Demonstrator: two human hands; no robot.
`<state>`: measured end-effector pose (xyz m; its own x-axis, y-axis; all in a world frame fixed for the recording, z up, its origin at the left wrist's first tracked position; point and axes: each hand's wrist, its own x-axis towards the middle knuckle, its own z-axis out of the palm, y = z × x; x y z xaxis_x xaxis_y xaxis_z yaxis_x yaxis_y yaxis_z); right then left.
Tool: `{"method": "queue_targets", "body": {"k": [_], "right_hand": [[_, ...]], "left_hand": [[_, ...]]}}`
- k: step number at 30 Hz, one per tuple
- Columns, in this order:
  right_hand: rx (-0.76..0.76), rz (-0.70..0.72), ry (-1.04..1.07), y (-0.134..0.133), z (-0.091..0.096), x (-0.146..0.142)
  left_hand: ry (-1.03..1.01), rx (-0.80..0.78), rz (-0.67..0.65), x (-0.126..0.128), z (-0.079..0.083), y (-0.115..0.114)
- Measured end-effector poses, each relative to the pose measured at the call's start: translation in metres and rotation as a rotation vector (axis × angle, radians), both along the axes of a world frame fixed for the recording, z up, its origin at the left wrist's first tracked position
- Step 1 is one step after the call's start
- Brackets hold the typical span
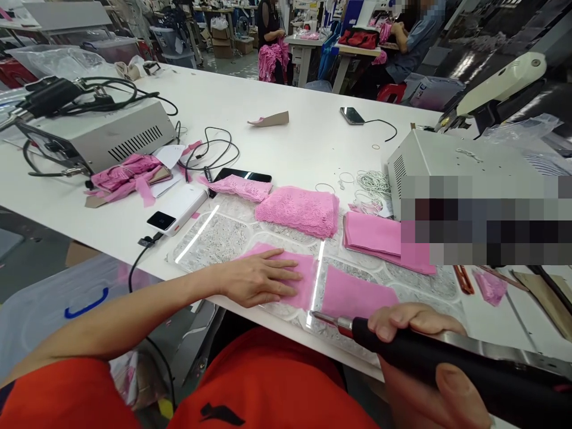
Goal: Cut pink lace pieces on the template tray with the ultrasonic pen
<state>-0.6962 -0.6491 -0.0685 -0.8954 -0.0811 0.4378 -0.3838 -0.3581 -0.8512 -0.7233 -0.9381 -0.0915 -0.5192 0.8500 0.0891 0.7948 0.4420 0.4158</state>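
My left hand [257, 279] lies flat with its fingers spread, pressing on a pink fabric piece [306, 277]. My right hand [417, 322] is wrapped round a thick black hand tool [393, 345] with a slim pointed metal tip. That tip is near the left end of a second pink fabric piece [353, 293]; whether it touches anything I cannot tell. Both pieces rest on a clear patterned mat [214, 235]. Behind them are a pile of pink lace [297, 211], a smaller lace bundle [241, 187] and a stack of plain pink fabric [373, 233].
A grey metal box [120, 134] with cables stands at the left, another box [433, 158] at the right. Nearby lie a white power bank [185, 205], a phone [352, 115], elastic loops [374, 183] and orange-handled snips [463, 280]. Two people sit in the background.
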Motion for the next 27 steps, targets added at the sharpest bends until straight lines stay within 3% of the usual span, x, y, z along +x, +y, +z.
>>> {"method": "queue_targets", "body": {"k": [16,27], "right_hand": [[0.05,0.015,0.022,-0.013,-0.001,0.003],[0.021,0.035,0.005,-0.02,0.002,0.003]], "left_hand": [[0.11,0.013,0.004,0.003,-0.01,-0.013],[0.142,-0.01,0.011,0.003,-0.009,-0.017]]}}
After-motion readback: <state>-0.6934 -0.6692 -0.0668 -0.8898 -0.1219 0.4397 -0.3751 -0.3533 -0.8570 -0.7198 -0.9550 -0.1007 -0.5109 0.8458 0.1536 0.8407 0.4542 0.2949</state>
